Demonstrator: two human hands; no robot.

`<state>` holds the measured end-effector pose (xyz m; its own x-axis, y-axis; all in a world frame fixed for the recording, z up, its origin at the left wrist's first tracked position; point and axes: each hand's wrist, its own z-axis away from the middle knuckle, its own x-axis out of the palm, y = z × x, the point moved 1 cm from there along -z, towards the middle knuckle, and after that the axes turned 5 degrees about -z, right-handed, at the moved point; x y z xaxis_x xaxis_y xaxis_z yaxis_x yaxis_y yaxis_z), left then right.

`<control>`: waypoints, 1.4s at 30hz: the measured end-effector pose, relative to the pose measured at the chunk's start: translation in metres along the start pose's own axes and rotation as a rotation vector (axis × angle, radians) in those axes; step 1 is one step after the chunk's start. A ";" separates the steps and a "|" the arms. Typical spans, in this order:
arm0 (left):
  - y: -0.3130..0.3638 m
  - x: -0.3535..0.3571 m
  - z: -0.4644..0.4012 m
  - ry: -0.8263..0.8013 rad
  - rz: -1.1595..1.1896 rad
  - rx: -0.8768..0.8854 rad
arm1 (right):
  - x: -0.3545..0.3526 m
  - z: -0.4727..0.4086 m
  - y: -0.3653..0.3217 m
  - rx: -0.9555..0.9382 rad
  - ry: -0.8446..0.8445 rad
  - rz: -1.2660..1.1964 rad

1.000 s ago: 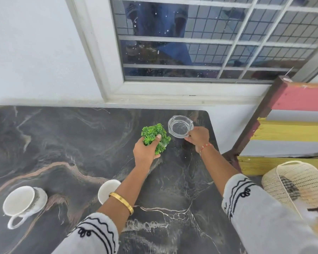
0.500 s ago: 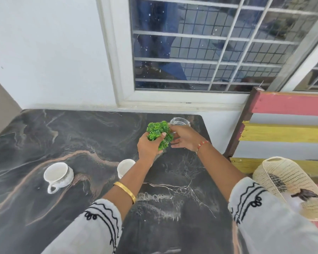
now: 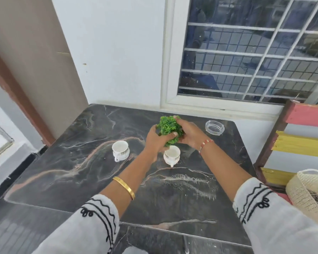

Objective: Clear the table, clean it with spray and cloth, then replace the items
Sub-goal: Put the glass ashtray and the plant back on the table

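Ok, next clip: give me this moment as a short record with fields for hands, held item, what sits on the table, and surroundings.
left hand: left hand grips the green plant from its left side
right hand: right hand grips the same plant from the right
held item: plant, between both hands, above the table
on table: two white cups, one left of the arms, one below the plant; glass ashtray at the far right corner
surroundings: barred window behind the table; woven basket at right

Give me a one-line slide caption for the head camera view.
Both hands, left and right, grip a green plant above two white cups on a marble table.
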<state>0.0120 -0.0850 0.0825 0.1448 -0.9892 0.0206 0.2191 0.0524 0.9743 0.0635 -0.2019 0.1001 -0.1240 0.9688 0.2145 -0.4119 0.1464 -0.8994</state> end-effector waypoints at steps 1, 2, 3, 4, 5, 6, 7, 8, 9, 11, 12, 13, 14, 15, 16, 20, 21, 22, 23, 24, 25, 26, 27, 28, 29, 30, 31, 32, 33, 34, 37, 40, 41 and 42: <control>0.004 -0.017 0.000 0.000 0.007 0.003 | 0.016 -0.004 0.000 -0.004 -0.019 0.006; 0.007 -0.026 0.000 -0.004 0.001 0.003 | 0.024 -0.007 0.000 -0.006 -0.024 0.010; 0.010 -0.042 -0.003 0.010 -0.014 0.001 | 0.039 -0.013 0.001 -0.008 -0.035 0.006; 0.012 -0.056 -0.008 0.027 -0.026 0.008 | 0.052 -0.019 0.002 -0.008 -0.046 0.003; 0.014 -0.073 -0.013 0.048 -0.032 0.007 | 0.068 -0.027 0.004 -0.004 -0.061 -0.005; 0.016 -0.089 -0.020 0.064 -0.037 0.009 | 0.082 -0.035 0.005 -0.001 -0.075 -0.018; 0.018 -0.105 -0.027 0.076 -0.038 0.004 | 0.098 -0.044 0.006 0.004 -0.088 -0.030; 0.019 -0.119 -0.035 0.080 -0.035 0.000 | 0.113 -0.053 0.007 0.009 -0.093 -0.038; 0.020 -0.136 -0.043 0.079 -0.032 -0.011 | 0.130 -0.063 0.008 0.015 -0.097 -0.044; 0.023 -0.173 -0.063 0.082 -0.040 -0.033 | 0.166 -0.083 0.010 0.034 -0.094 -0.063; 0.024 -0.191 -0.075 0.076 -0.057 -0.040 | 0.184 -0.093 0.011 0.042 -0.088 -0.071; 0.025 -0.209 -0.085 0.063 -0.078 -0.048 | 0.199 -0.102 0.012 0.051 -0.084 -0.083; 0.026 -0.225 -0.094 0.053 -0.099 -0.054 | 0.214 -0.111 0.014 0.061 -0.075 -0.090; 0.026 -0.241 -0.104 0.043 -0.111 -0.066 | 0.227 -0.121 0.015 0.074 -0.070 -0.101; 0.025 -0.256 -0.114 0.041 -0.117 -0.078 | 0.240 -0.130 0.016 0.082 -0.067 -0.093; 0.030 -0.300 -0.147 0.025 -0.131 -0.082 | 0.281 -0.160 0.022 0.085 -0.057 -0.072; 0.031 -0.306 -0.153 0.017 -0.121 -0.085 | 0.288 -0.163 0.023 0.082 -0.041 -0.084; 0.032 -0.310 -0.157 0.007 -0.107 -0.097 | 0.293 -0.166 0.024 0.080 -0.020 -0.101; 0.032 -0.314 -0.160 0.004 -0.089 -0.106 | 0.297 -0.168 0.025 0.080 -0.004 -0.114; 0.031 -0.316 -0.164 0.001 -0.070 -0.112 | 0.299 -0.170 0.024 0.079 0.012 -0.119; 0.029 -0.319 -0.169 -0.011 -0.053 -0.119 | 0.301 -0.173 0.024 0.076 0.026 -0.121; 0.027 -0.321 -0.173 -0.025 -0.049 -0.122 | 0.303 -0.176 0.022 0.076 0.038 -0.121; 0.026 -0.323 -0.177 -0.037 -0.049 -0.117 | 0.304 -0.180 0.021 0.075 0.047 -0.118; 0.026 -0.323 -0.178 -0.041 -0.055 -0.111 | 0.305 -0.183 0.021 0.078 0.053 -0.111; 0.026 -0.324 -0.180 -0.044 -0.056 -0.103 | 0.306 -0.186 0.020 0.074 0.058 -0.113; 0.024 -0.324 -0.181 -0.037 -0.055 -0.110 | 0.307 -0.189 0.021 0.084 0.057 -0.112; 0.023 -0.324 -0.182 -0.027 -0.057 -0.115 | 0.307 -0.193 0.021 0.094 0.055 -0.108; 0.023 -0.325 -0.185 -0.017 -0.060 -0.118 | 0.309 -0.198 0.022 0.101 0.045 -0.104; 0.020 -0.327 -0.187 -0.007 -0.054 -0.114 | 0.310 -0.204 0.024 0.104 0.036 -0.100; 0.018 -0.329 -0.190 0.002 -0.044 -0.114 | 0.311 -0.208 0.026 0.111 0.029 -0.102; 0.008 -0.339 -0.201 0.034 -0.009 -0.117 | 0.317 -0.226 0.038 0.131 0.028 -0.144; -0.005 -0.348 -0.213 0.038 0.042 -0.139 | 0.324 -0.239 0.050 0.149 0.068 -0.138; -0.007 -0.352 -0.218 0.044 0.072 -0.155 | 0.327 -0.245 0.052 0.156 0.074 -0.137; -0.010 -0.356 -0.227 0.056 0.101 -0.169 | 0.331 -0.252 0.052 0.163 0.085 -0.123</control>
<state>0.1774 0.2977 0.0149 0.2262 -0.9690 0.0994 0.3587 0.1777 0.9164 0.2283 0.1764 0.0281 0.0099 0.9602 0.2792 -0.5607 0.2365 -0.7935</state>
